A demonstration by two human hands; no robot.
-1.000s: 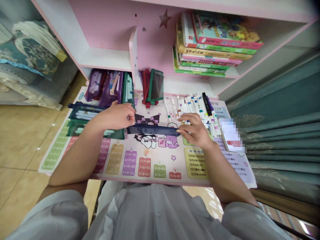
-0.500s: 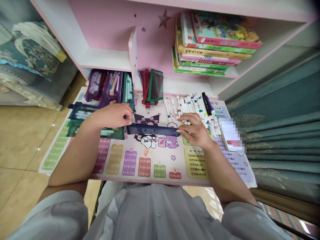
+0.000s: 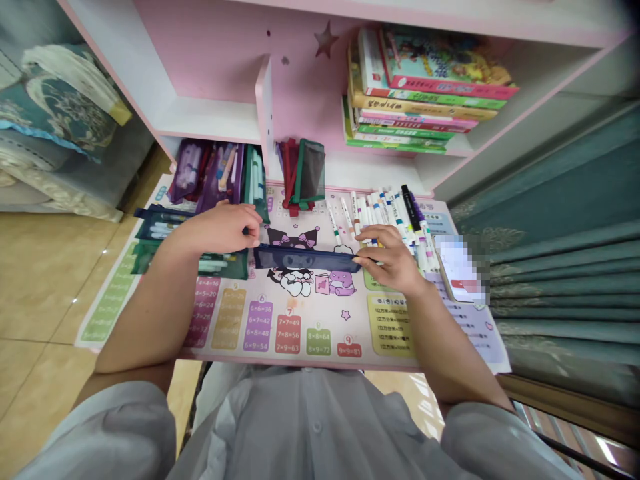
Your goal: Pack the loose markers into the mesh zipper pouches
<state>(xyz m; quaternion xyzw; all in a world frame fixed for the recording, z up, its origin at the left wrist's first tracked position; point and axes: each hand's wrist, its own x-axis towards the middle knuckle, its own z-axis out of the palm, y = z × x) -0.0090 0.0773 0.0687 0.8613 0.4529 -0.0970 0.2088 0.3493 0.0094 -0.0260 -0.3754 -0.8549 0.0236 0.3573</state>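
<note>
A dark blue mesh zipper pouch (image 3: 306,259) is stretched sideways above the printed desk mat (image 3: 295,340); the mat's cartoon shows through it. My left hand (image 3: 227,230) pinches the pouch's left end, and a bit of dark strap pokes out by its fingers. At the right end, my right hand (image 3: 389,259) grips the corner between thumb and fingers. Loose white-barrelled markers (image 3: 377,210) lie just beyond my right hand. Beneath and beside my left forearm are a filled blue pouch (image 3: 163,223) and a filled green pouch (image 3: 225,265).
Purple pouches with pens (image 3: 220,177) stand at the back left. Red and green mesh pouches (image 3: 311,173) lean by the shelf divider (image 3: 264,107). A phone (image 3: 457,270) lies at the right, near the curtain (image 3: 550,267). Books (image 3: 425,100) are stacked on the shelf.
The blue pouch shows slightly more of its mesh side now. Both hands keep their hold at its ends, and the view has shifted a little.
</note>
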